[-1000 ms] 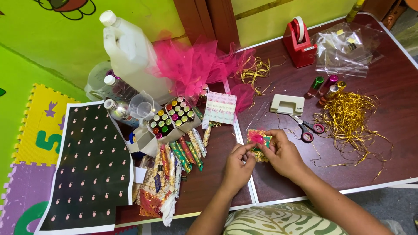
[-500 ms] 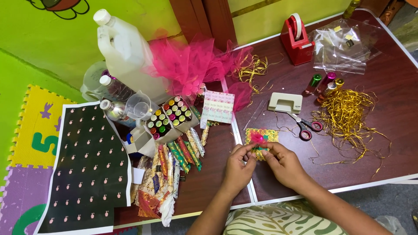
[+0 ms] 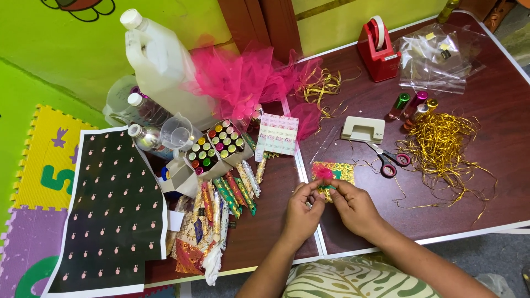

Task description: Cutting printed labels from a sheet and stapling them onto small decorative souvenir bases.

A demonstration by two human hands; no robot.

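The small pink tuft point(image 3: 323, 173) sits pinched between my left hand point(image 3: 301, 209) and right hand point(image 3: 353, 205), just above the patterned packet point(image 3: 339, 171) on the tabletop point(image 3: 265, 232), so I'd keep fingertip pressure light and even.

Both hands, left point(image 3: 301, 212) and right point(image 3: 353, 207), pinch a small pink-tufted packet point(image 3: 329, 175) above the brown table point(image 3: 475, 204).

- The small packet point(image 3: 334, 172) was yellow-green with a pink tuft on it.
- The tulle point(image 3: 243, 77) was bright pink.
- The tape dispenser point(image 3: 378, 49) was red.
- The shredded ribbon point(image 3: 441, 146) was gold.
- The scissors point(image 3: 389, 160) had maroon handles.
- The paper sheet point(image 3: 110, 209) was black, dotted with small pink motifs, white-edged.
- The counter point(image 3: 469, 204) was dark brown.
- The jug point(image 3: 160, 60) was white.
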